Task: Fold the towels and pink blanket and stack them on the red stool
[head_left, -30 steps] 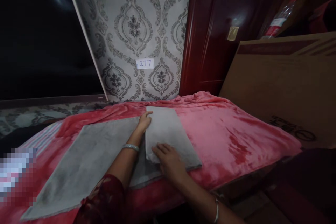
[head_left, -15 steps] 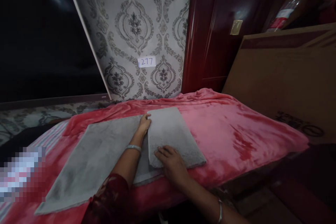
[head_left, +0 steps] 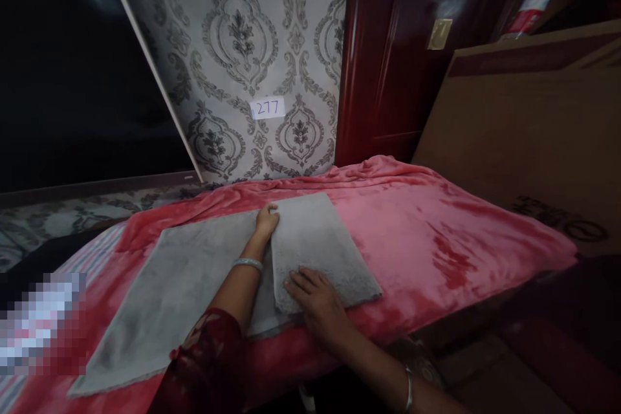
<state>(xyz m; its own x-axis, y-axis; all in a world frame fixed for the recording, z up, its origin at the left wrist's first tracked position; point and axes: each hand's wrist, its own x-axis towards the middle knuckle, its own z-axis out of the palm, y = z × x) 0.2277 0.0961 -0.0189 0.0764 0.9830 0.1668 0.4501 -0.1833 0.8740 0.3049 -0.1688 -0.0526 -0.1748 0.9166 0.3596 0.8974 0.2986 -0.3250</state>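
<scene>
While both hands press flat, the risk sits in the layers underneath: the red blanket (head_left: 436, 233) covering the bed is plush and glossy-looking, so it may well slide or ruck, and any sideways push could carry the grey towel (head_left: 194, 284) with it. That towel lies spread across the blanket's middle, its right end folded over into a doubled panel, its left stretch flat and running toward the blanket's near-left edge, where it seems to hang close to the drop; a tug there could drag it off. On the folded panel's near corner rests the right hand (head_left: 317, 297), fingers spread and grip empty, palm down; if it lifts unevenly, that corner may spring open. At the panel's far-left corner sits the left hand (head_left: 266, 220), fingers curled on the fold edge, pinching or only pressing, I cannot tell; let go early and the edges drift out of line.
</scene>
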